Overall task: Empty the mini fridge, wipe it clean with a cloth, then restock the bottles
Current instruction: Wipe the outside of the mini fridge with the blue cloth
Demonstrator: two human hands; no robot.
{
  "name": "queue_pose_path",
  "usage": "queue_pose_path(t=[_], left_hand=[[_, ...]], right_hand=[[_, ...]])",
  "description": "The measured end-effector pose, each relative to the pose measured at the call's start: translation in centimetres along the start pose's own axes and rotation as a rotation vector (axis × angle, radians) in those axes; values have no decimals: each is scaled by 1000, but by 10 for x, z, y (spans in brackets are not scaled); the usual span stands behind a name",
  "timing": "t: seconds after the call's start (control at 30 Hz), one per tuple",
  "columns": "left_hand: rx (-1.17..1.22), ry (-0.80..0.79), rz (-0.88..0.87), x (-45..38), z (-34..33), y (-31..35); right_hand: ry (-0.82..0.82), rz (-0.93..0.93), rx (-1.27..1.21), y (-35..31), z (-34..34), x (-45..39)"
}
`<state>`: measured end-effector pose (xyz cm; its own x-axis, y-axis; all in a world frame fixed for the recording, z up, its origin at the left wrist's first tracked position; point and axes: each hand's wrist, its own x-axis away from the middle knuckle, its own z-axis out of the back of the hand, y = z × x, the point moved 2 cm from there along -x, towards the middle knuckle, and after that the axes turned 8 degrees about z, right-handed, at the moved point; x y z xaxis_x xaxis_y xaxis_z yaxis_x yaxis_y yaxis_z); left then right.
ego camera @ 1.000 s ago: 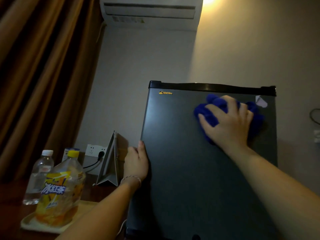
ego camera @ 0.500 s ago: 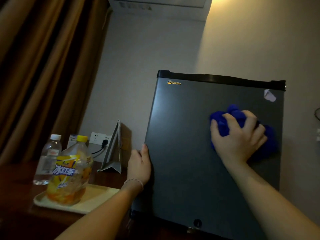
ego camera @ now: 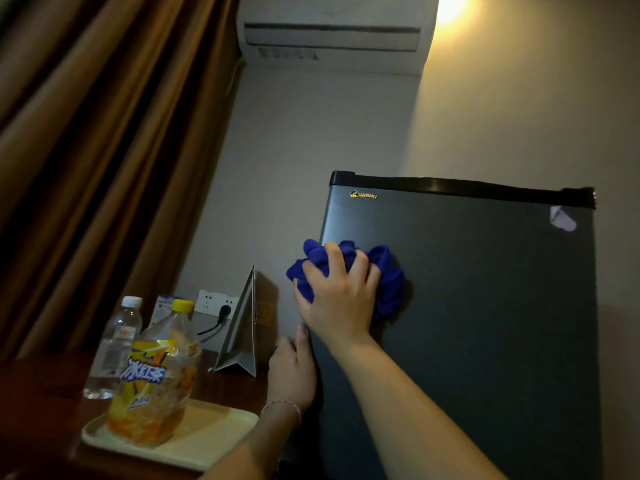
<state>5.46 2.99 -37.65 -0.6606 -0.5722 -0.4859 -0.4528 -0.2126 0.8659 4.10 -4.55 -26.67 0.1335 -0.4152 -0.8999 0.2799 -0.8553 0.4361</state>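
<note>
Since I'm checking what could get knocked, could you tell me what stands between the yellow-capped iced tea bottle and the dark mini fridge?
In the head view, a grey folded tent card stands between the bottle and the fridge.

The mini fridge (ego camera: 485, 306) carries a small gold badge at the top left corner of its dark door — it reads "WellWay", with a tiny emblem just before the word. The yellow-capped tea bottle (ego camera: 156, 375) standing on the tray (ego camera: 214, 441) has a yellow and orange label with large white Chinese characters on a purple band — 冰红茶. The clear water bottle (ego camera: 114, 348) behind it bears a label too blurred to read.
</note>
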Motion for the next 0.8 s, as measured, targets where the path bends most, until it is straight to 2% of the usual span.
queue_pose_path(t=[0.1, 0.2, 0.4, 0.57, 0.67, 0.8], left_hand=[[-15, 12, 3, -2, -2, 0], [-53, 7, 21, -5, -4, -2], [-87, 8, 9, -7, -5, -7], [-69, 19, 32, -6, -5, -10], [-84, 7, 68, 2, -2, -24], [-86, 13, 109, 8, 0, -33]], right_hand=[[9, 90, -32, 17, 5, 7], [52, 84, -45, 46, 18, 22], [147, -56, 30, 139, 55, 68], [180, -261, 105, 216, 84, 121], [227, -376, 113, 219, 84, 139], [252, -469, 123, 186, 77, 146]])
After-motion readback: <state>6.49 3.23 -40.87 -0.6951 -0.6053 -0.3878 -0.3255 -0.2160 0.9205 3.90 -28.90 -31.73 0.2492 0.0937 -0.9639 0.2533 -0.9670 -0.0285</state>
